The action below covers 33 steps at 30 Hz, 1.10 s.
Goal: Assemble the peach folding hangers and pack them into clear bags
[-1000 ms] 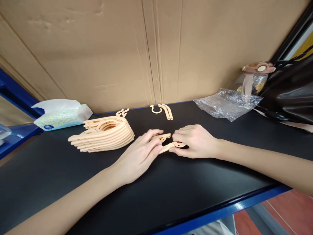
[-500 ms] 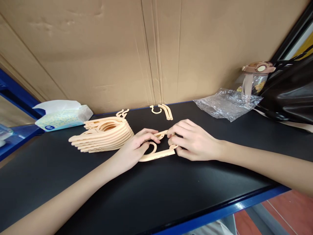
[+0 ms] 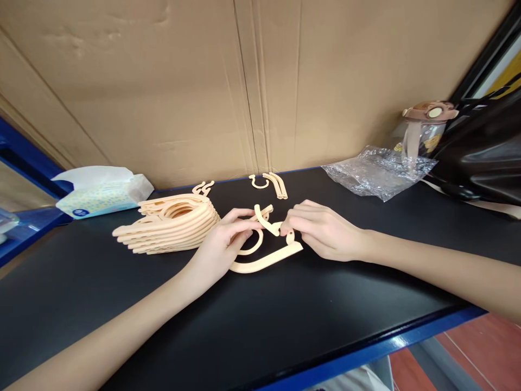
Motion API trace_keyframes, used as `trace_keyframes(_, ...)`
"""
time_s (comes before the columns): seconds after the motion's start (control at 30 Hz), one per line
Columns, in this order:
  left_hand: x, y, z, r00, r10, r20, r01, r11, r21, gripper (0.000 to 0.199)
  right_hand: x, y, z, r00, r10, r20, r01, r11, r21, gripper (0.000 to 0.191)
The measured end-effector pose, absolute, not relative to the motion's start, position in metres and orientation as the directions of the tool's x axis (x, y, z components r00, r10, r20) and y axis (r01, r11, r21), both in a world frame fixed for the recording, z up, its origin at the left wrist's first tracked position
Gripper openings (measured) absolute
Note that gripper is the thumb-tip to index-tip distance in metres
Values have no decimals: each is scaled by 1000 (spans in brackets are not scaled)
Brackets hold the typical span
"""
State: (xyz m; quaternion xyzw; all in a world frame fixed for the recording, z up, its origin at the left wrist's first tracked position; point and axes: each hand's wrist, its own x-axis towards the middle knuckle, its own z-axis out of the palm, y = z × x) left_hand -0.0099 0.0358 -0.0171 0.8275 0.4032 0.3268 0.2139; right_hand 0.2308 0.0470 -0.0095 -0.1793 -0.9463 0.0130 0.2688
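At the black table: peach hanger by the stack | left hand grasps it, as if to keep it still | right hand pinches curved piece, I think; fingertips hidden

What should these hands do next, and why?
Perhaps the right hand should turn the curved piece into line with the hanger, because the piece juts up at an angle, the right fingertips pinch its lower end, and the left hand holds the hanger.
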Motion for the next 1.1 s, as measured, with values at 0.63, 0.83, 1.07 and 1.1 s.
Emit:
trace_keyframes(0.63,-12,36,-20,424,833,355,625,-553,551,31,220,23,-9,-912,52,406,167,953,253,28)
trace_keyframes(0.83,-11,35,-21,434,827,357,623,-562,544,31,221,26,-9,-919,137,370,225,952,206,19)
trace_keyframes(1.07,-9,32,-19,454,814,363,615,-581,534,32,220,25,-11,-908,235,348,282,955,90,12)
trace_keyframes(1.1,-9,31,-19,466,807,363,612,-590,527,32,220,26,-12,-900,263,348,304,950,67,13)
